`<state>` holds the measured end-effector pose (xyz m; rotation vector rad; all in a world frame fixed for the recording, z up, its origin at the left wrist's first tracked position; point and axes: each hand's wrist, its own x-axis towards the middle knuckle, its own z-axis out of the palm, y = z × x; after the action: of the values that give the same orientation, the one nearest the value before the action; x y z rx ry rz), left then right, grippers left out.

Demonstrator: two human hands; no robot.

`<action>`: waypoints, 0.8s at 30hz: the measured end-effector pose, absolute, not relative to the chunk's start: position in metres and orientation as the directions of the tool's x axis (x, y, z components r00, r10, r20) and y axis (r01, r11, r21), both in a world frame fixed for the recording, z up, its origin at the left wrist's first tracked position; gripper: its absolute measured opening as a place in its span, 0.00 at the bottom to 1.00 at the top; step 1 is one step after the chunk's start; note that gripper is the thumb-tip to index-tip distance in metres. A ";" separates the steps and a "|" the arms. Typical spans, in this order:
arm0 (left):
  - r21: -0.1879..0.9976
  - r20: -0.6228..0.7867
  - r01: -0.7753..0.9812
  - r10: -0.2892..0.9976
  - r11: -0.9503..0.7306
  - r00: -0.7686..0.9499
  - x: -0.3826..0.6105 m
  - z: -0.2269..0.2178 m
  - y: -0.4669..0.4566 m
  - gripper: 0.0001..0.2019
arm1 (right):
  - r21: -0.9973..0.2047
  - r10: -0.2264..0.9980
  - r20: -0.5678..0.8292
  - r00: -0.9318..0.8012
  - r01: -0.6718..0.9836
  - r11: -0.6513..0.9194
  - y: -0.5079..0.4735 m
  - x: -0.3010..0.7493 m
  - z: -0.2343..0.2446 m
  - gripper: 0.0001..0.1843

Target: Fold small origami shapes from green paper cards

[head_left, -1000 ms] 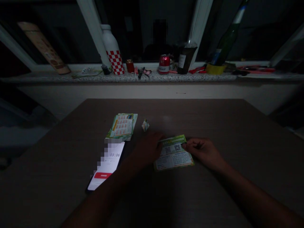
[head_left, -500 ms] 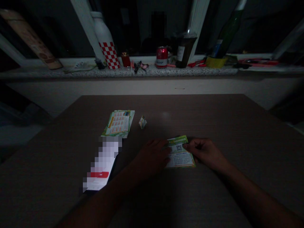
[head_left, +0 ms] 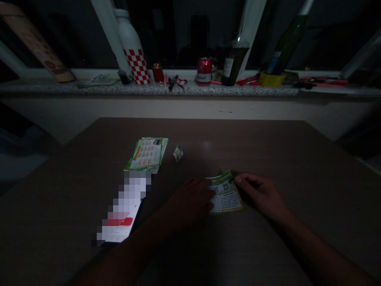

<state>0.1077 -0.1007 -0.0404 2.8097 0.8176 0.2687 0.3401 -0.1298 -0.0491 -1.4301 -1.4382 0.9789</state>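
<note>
A printed green and white leaflet (head_left: 226, 200) lies on the table in front of me, with small text and QR codes on its face. My left hand (head_left: 192, 198) rests over its left part, fingers spread and stretched out. At the upper right edge, my right hand (head_left: 263, 194) pinches the paper between thumb and fingers; that corner is slightly raised and curved. Farther off stands a small folded paper piece (head_left: 177, 153). Left of it is a loose stack of similar leaflets (head_left: 145, 155).
A lit phone (head_left: 119, 232) lies on the table (head_left: 253, 143) left of my left forearm. Along the windowsill (head_left: 101, 90) stand a checkered bottle (head_left: 137, 63), a red can (head_left: 204, 71), a plastic cup (head_left: 233, 65) and a green bottle (head_left: 287, 43).
The leaflet's upper right corner has risen and bent, and the sheet has turned slightly. My right hand has shifted a little with it, while my left hand stays on the paper.
</note>
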 end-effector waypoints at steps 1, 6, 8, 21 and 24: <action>0.246 0.122 0.509 0.547 -0.825 0.828 0.108 -0.040 -0.101 0.14 | -0.940 0.996 0.077 0.039 0.335 0.060 -0.130 0.340 -0.049 0.15; 0.253 0.135 0.513 0.555 -0.820 0.821 0.108 -0.040 -0.102 0.14 | -0.877 0.963 0.252 -0.096 0.397 0.269 -0.134 0.335 -0.044 0.10; 0.261 0.127 0.512 0.555 -0.818 0.822 0.107 -0.039 -0.102 0.14 | -0.835 0.932 0.312 -0.182 0.416 0.361 -0.135 0.334 -0.042 0.10; 0.283 0.132 0.459 0.508 -0.842 0.851 0.115 -0.041 -0.104 0.12 | -0.724 0.854 0.377 -0.360 0.461 0.514 -0.136 0.326 -0.045 0.18; 0.288 0.128 0.444 0.494 -0.848 0.860 0.117 -0.040 -0.107 0.12 | -0.712 0.851 0.381 -0.361 0.473 0.519 -0.136 0.325 -0.046 0.17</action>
<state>0.1167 -0.1068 -0.0402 2.7862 0.7143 0.2888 0.3246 -0.1362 -0.0464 -1.0777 -2.0092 0.6417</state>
